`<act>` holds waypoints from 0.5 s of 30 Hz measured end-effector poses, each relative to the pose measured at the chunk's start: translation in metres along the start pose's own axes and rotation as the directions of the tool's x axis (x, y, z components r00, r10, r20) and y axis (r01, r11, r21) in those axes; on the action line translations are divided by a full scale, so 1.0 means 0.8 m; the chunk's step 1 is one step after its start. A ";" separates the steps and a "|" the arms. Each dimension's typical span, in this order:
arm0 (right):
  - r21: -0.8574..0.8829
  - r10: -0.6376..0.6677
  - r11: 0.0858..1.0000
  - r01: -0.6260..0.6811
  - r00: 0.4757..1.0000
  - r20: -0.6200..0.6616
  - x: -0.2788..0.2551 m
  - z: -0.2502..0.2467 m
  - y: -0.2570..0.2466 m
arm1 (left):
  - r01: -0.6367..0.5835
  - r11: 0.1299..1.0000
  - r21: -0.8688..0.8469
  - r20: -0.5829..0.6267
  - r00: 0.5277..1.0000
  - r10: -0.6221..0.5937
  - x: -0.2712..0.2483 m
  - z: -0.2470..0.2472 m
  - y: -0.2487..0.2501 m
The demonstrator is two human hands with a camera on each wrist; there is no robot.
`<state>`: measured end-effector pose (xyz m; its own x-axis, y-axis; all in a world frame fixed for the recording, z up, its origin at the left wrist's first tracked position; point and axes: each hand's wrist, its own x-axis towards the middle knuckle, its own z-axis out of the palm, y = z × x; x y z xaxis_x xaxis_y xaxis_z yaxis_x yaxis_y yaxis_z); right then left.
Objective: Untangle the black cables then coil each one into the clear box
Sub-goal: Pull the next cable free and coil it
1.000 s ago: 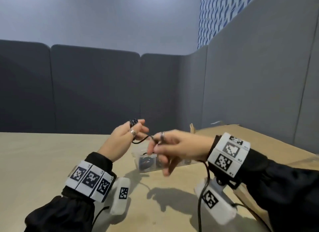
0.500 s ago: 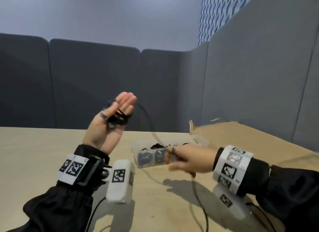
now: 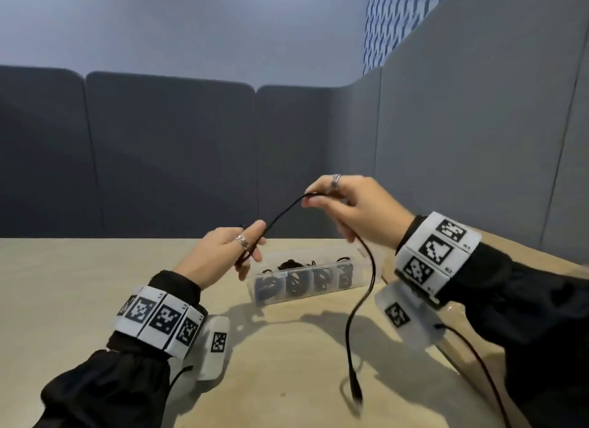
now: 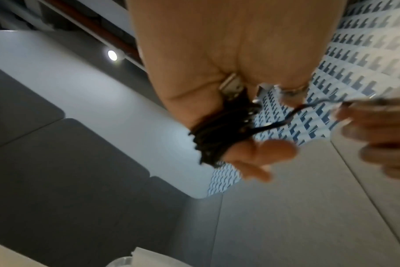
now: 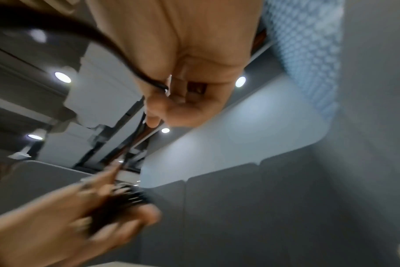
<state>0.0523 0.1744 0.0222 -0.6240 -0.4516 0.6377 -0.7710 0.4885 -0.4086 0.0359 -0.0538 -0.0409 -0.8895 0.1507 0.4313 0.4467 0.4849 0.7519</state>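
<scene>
While my left hand (image 3: 220, 255) holds black cable (image 3: 280, 214) wound in loops round its fingers (image 4: 258, 153) at centre frame, my right hand (image 3: 353, 211), higher and to the right, pinches the same cable between thumb and fingertips. Its free end hangs down to the plug (image 3: 356, 395) at lower centre. Behind my hands, the clear box (image 3: 314, 279) sits on the table (image 3: 63, 284), coiled cables in its compartments.

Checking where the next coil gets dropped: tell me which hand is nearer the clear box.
Left. The left hand is just above the clear box's left end, wound with black cable; the right hand pinches that cable higher above the box.
</scene>
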 end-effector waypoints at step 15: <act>-0.249 0.167 0.966 -0.073 0.909 0.382 -0.054 0.065 0.006 | -0.305 0.213 -0.928 -0.333 0.937 -0.108 0.004 -0.022 0.028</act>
<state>0.0692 0.1577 -0.0412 -0.7445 -0.6143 0.2616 -0.6676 0.6903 -0.2789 0.0450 -0.0581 -0.0139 -0.8496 -0.1976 0.4890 0.4553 -0.7426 0.4911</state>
